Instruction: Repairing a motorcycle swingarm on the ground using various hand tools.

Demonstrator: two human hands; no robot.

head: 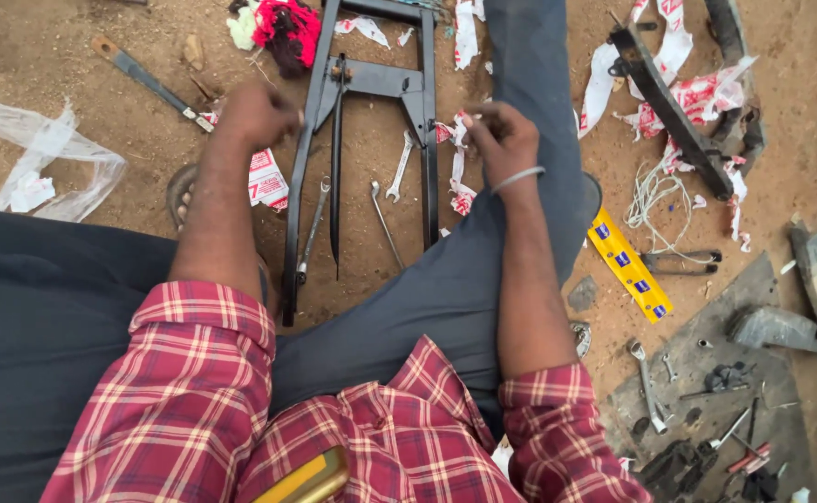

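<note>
A black metal frame (381, 79) lies on the sandy ground between my outstretched legs. My left hand (255, 114) is curled into a fist against the frame's left rail; what it grips, if anything, is hidden. My right hand (503, 138) pinches a strip of white and red paper wrapping (460, 163) that hangs from the frame's right rail. Three spanners lie inside the frame: a short one (399, 168), a long one (313, 228) by the left rail, and a thin one (382, 224).
Another black frame part (669, 107) with torn wrapping lies at the right, with white cord (655, 200), pliers (683, 261) and a yellow strip (627, 265) below it. Several small tools sit on a grey slab (707, 401). A clear plastic sheet (45, 158) and a chisel-like tool (148, 79) lie left.
</note>
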